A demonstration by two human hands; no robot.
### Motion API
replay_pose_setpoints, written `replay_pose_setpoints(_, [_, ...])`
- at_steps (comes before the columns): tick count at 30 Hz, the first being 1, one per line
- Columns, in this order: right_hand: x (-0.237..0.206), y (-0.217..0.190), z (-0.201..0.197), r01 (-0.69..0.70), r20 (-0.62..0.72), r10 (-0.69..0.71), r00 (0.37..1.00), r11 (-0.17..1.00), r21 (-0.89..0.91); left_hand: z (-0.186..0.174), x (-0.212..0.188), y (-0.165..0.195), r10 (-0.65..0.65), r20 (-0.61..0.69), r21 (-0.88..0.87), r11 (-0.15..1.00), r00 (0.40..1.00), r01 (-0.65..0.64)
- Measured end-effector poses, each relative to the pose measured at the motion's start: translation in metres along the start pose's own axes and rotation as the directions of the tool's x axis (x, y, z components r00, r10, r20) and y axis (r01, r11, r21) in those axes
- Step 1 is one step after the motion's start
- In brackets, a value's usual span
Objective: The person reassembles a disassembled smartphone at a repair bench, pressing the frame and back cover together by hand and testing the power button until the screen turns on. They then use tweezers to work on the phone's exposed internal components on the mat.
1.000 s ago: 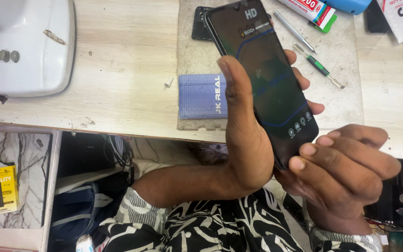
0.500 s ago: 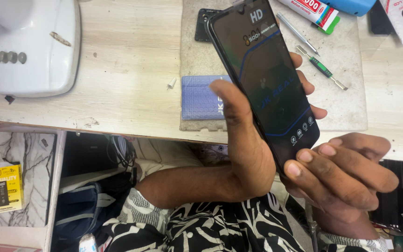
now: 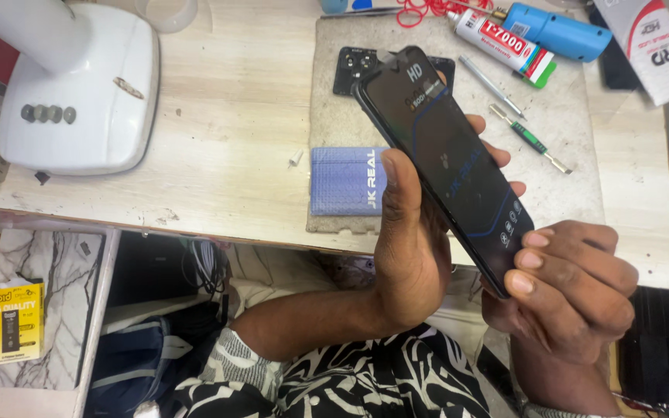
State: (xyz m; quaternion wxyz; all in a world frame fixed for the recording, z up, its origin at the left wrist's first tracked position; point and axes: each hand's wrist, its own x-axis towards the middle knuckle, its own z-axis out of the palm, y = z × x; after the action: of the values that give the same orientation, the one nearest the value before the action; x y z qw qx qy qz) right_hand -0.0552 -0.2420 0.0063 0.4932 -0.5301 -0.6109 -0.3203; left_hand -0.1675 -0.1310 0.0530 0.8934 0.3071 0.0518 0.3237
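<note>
above the mat, both hands' grip, left and right, clasps a dark phone.

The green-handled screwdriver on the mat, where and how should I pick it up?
Grip the green-handled screwdriver by its green middle section, pinching across its width from above. It lies flat on the grey mat, slanted with the metal tip toward the lower right, and the handle is its thickest part. Come from the right side: the phone, held in the left hand and right hand, crowds its left.
</note>
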Motion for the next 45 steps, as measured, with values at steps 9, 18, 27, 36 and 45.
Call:
replay_pose_setpoints(9, [0.014,-0.007,-0.012,-0.046,0.057,0.05,0.997,0.997,-0.066,0.001,-0.006,0.001,0.074,0.097,0.038,0.996,0.993,-0.078])
replay_pose_setpoints(18, [0.022,0.0,-0.021,0.043,0.12,-0.038,0.992,0.998,-0.036,-0.003,-0.007,-0.015,0.179,0.16,-0.034,0.984,0.971,-0.176])
replay_pose_setpoints(27, [0.018,0.003,-0.021,0.056,0.12,-0.055,0.991,0.998,-0.008,-0.006,-0.004,-0.019,0.22,0.143,-0.073,0.975,0.965,-0.211])
replay_pose_setpoints(36, [0.008,0.018,-0.014,0.146,0.045,-0.147,0.988,0.989,0.009,-0.014,-0.006,-0.009,0.206,0.216,-0.069,0.978,0.954,-0.196])
replay_pose_setpoints(45, [0.004,0.01,-0.011,0.064,0.075,-0.06,0.995,0.997,-0.046,-0.021,-0.002,-0.014,0.279,0.228,-0.041,0.96,0.933,-0.277])
